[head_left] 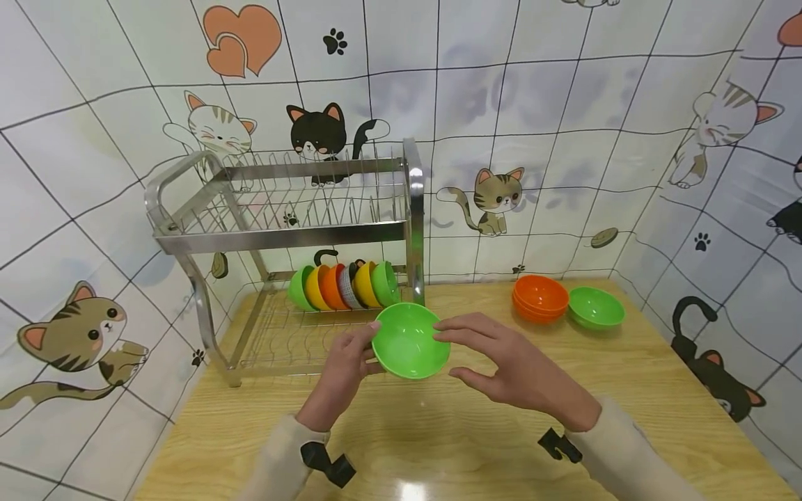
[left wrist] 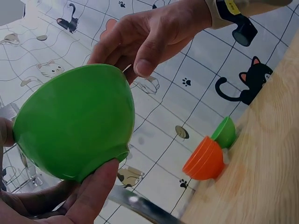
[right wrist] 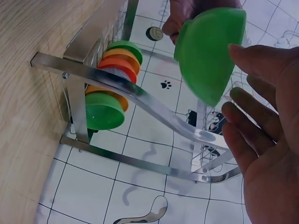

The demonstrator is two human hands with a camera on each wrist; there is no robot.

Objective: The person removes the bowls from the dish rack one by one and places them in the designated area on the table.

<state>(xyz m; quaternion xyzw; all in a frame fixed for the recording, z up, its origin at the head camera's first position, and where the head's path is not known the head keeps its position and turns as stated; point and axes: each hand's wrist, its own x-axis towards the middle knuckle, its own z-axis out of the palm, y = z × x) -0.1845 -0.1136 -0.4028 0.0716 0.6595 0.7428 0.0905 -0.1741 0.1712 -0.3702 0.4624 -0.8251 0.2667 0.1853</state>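
My left hand (head_left: pixel 343 372) holds a bright green bowl (head_left: pixel 410 341) above the table, in front of the rack. Its thumb lies at the rim, and in the left wrist view (left wrist: pixel 93 191) fingers support the bowl's underside near the foot. The bowl is tilted, its hollow side towards the head camera. Beside the bowl's right rim is my right hand (head_left: pixel 510 362), fingers extended and slightly bent, thumb apart from them. Fingertips of that hand are at or very near the rim; whether they touch it I cannot tell.
A two-tier metal dish rack (head_left: pixel 282 239) stands on the left of the wooden table (head_left: pixel 501 445). Its lower tier holds a row of green, yellow, orange and patterned bowls (head_left: pixel 335 287). Stacked orange bowls (head_left: pixel 540 293) and another green bowl (head_left: pixel 596 309) sit at the back right, near the tiled wall.
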